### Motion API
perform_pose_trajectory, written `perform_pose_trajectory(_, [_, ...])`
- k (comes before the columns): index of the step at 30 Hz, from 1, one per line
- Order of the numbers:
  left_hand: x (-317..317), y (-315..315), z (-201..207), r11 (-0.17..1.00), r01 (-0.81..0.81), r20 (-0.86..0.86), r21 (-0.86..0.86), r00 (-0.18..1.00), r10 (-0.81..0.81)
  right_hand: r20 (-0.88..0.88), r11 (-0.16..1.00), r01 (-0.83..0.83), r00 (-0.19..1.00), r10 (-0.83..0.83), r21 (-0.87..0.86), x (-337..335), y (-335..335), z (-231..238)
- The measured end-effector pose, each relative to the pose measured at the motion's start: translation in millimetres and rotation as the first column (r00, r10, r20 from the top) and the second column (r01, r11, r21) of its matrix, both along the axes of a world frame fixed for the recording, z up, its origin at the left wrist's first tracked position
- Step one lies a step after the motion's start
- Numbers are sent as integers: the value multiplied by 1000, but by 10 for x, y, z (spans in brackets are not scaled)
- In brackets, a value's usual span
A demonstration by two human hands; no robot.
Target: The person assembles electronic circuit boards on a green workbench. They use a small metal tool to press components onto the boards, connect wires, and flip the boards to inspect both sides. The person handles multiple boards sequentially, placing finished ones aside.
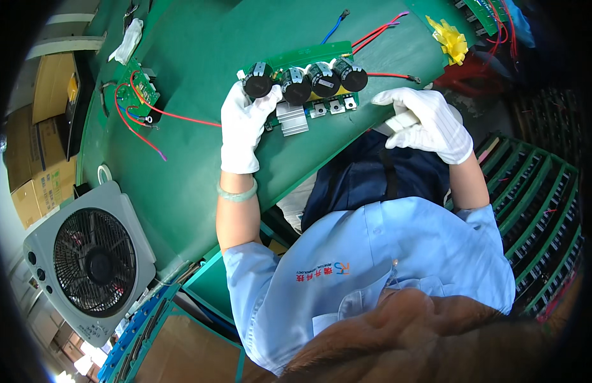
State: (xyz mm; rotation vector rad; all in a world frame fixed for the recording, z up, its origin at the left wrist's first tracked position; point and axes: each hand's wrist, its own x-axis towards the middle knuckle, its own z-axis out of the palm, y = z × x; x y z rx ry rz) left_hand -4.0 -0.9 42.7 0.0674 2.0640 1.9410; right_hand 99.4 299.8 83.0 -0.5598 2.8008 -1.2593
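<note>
A green circuit board [334, 52] with a row of several black cylindrical capacitors [296, 87] lies tilted on the green tabletop. Along its near side are a finned silver heat sink [292, 119] and small square metal-faced parts [335, 106]. My left hand [242, 124], in a white glove, grips the board's left end, fingers beside the leftmost capacitor. Off the board's right end, apart from it, my gloved right hand [427, 122] hovers at the table's near edge. Its thumb and fingers curl around a small off-white piece [401, 122], whose kind I cannot make out.
Red wires [388, 75] and a blue wire [334, 29] spread around the board. Another wired board [140, 96] lies at left, near a white cloth-like item [127, 41]. A yellow bundle [449, 41] sits at far right. A grey fan [95, 255] stands left; green racks [532, 210] stand right.
</note>
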Motion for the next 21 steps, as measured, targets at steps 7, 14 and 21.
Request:
perform_pose_trajectory(7, [-40, -14, -76, 995, 22, -9, 97, 1000, -21, -359, 949, 125, 933, -13, 291, -37, -12, -126])
perform_pose_trajectory(14, [-47, 12, -53, 999, 20, -8, 48, 1000, -20, -486, 945, 182, 874, -29, 272, -213, -16, -366])
perform_pose_trajectory(21, [-29, 1, -34, 997, 28, -4, 70, 1000, -27, -475, 939, 157, 880, 7, 305, -341, 8, -398])
